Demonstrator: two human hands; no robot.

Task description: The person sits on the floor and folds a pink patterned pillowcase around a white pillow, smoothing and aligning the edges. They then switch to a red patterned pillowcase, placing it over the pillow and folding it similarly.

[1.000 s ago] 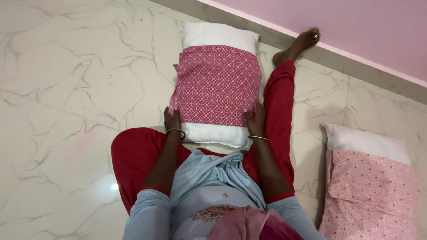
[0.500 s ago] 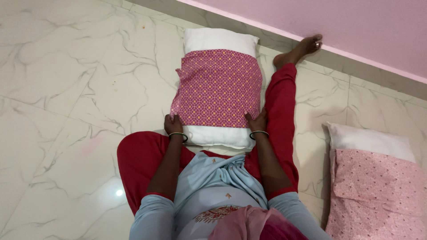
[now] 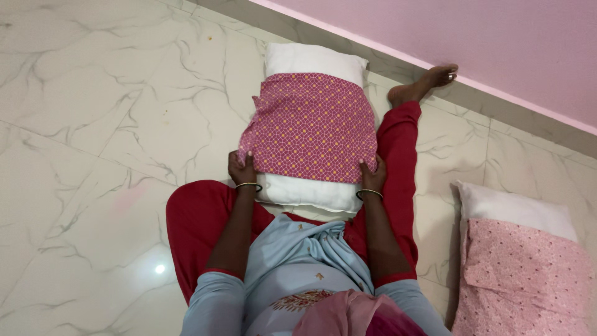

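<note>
Two pillows lie on the marble floor (image 3: 93, 124) that fills most of my frame. I see the white pillow (image 3: 314, 59) at upper centre, running down to my lap, with a magenta patterned cover (image 3: 308, 127) drawn over its middle so both white ends show. At lower right lies a second pillow (image 3: 519, 208) in a pale pink cover (image 3: 522, 274). My left hand (image 3: 241, 169) pinches the magenta cover's lower left corner; my right hand (image 3: 372, 174) grips its lower right corner.
</note>
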